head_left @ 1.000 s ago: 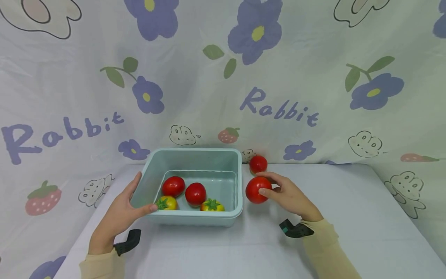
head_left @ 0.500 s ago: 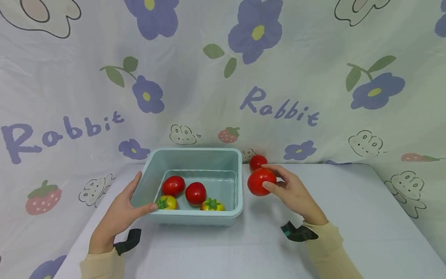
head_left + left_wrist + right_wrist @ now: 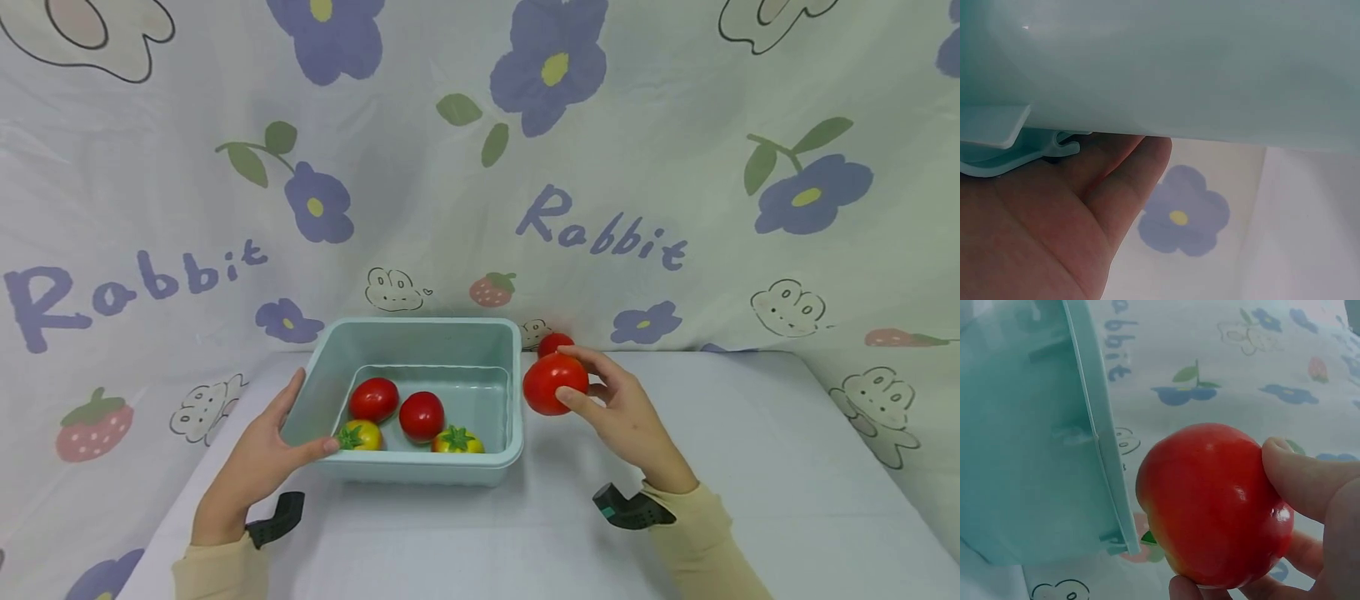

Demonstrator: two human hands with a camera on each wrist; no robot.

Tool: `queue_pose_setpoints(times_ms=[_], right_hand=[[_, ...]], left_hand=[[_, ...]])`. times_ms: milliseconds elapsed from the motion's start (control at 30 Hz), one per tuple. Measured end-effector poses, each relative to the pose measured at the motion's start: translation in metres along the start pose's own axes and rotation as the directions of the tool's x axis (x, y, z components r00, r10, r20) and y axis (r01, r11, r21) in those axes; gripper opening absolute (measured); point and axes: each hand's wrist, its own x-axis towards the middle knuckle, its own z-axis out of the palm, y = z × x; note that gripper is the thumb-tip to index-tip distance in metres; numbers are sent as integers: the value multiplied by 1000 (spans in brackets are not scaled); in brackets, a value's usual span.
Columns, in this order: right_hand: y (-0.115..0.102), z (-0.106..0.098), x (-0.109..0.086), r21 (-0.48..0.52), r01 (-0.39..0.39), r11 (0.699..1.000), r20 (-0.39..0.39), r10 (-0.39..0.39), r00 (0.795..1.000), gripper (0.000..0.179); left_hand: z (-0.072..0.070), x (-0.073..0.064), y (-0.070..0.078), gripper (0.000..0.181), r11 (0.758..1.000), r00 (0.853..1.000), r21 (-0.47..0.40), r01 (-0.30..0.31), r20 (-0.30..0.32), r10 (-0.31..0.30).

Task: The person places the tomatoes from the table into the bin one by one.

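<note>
My right hand [image 3: 626,417] holds a red tomato [image 3: 546,385] between thumb and fingers, raised just outside the right wall of a pale blue-green plastic bin [image 3: 420,472]. In the right wrist view, a green leaf tip and a yellowish patch show on the held tomato [image 3: 1210,506], near the bin wall [image 3: 1029,444]. My left hand [image 3: 251,462] grips the bin's front left corner, thumb over the rim and fingers along the outside. Inside lie two red tomatoes [image 3: 422,417] and two showing yellow tops with green leaves [image 3: 457,441].
Another red tomato [image 3: 553,342] sits on the table behind the held one, partly hidden by it. The white table [image 3: 772,467] stretches to the right of the bin. A printed cloth [image 3: 420,208] with flowers and rabbits hangs close behind.
My right hand has lifted the tomato up from beside the bin, then shifted it slightly left toward the bin's rim. The left hand and the bin stay in place.
</note>
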Motion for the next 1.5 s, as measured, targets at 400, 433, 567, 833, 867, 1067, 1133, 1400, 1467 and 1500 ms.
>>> queue_pose_setpoints(times_ms=[400,433,567,833,867,1067,1133,1400,1467,1500], right_hand=[[-7,16,-1,13,107,994,-34,-106,994,52],[-7,17,-1,15,117,993,-36,-116,993,52],[-9,23,-2,18,145,989,-48,-144,988,51],[-20,34,-4,12,181,983,-36,-180,983,53],[-16,35,-3,15,195,981,-37,-194,980,54],[-10,42,-2,44,257,965,-63,-254,965,56],[-10,44,-1,52,271,961,-72,-267,961,56],[-8,52,-2,17,299,954,-91,-297,951,56],[-8,54,-2,-9,308,951,-90,-307,947,55],[-8,55,-3,-22,311,950,-88,-312,946,54]], left_hand=[[1,1,2,103,1000,1000,10,0,-2,0],[1,1,2,103,1000,1000,8,0,-1,0],[1,1,1,103,1000,1000,7,0,-3,0],[0,0,2,103,1000,1000,3,3,-1,-3],[0,0,2,103,1000,1000,2,3,-1,-3],[0,0,1,103,1000,1000,1,-1,-1,1],[0,0,0,103,1000,1000,0,-1,0,1],[0,0,0,103,1000,1000,-3,-2,0,2],[0,0,0,103,1000,1000,-1,-4,-1,4],[0,0,0,103,1000,1000,-1,-4,-2,4]])
